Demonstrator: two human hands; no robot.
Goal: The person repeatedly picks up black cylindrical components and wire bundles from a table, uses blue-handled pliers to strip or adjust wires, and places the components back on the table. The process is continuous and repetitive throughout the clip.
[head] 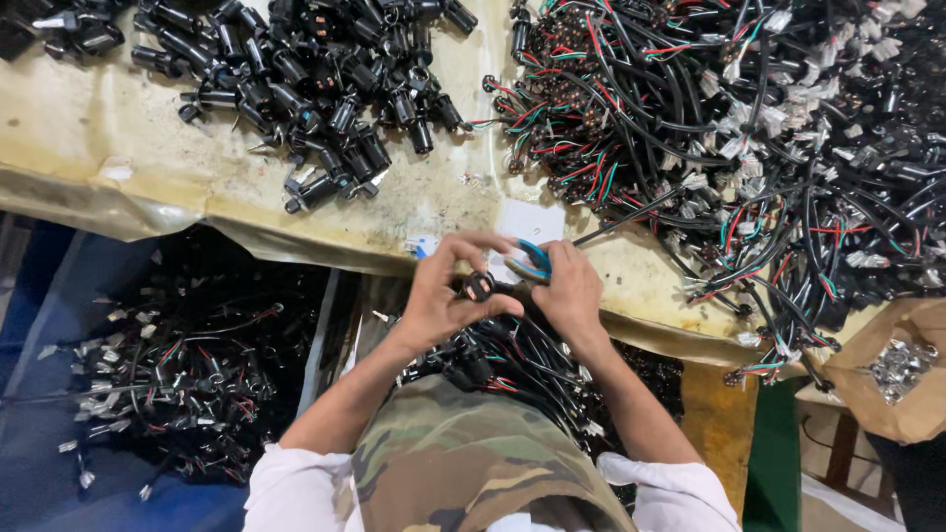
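My left hand [443, 291] pinches a small black round connector [480, 287] at the table's front edge. My right hand [570, 291] grips blue-handled pliers [533, 259] held against that connector; a black cable [631, 209] runs from them up to the right. Both hands meet over my lap, where a bundle of black cables with coloured wires [512, 365] lies.
A heap of black connector housings [315, 89] covers the table's upper left. A large tangle of black cables with red, green and white ends [749, 138] fills the right. More cables lie in a bin [187, 365] at lower left; a brown bag of metal parts [902, 369] stands right.
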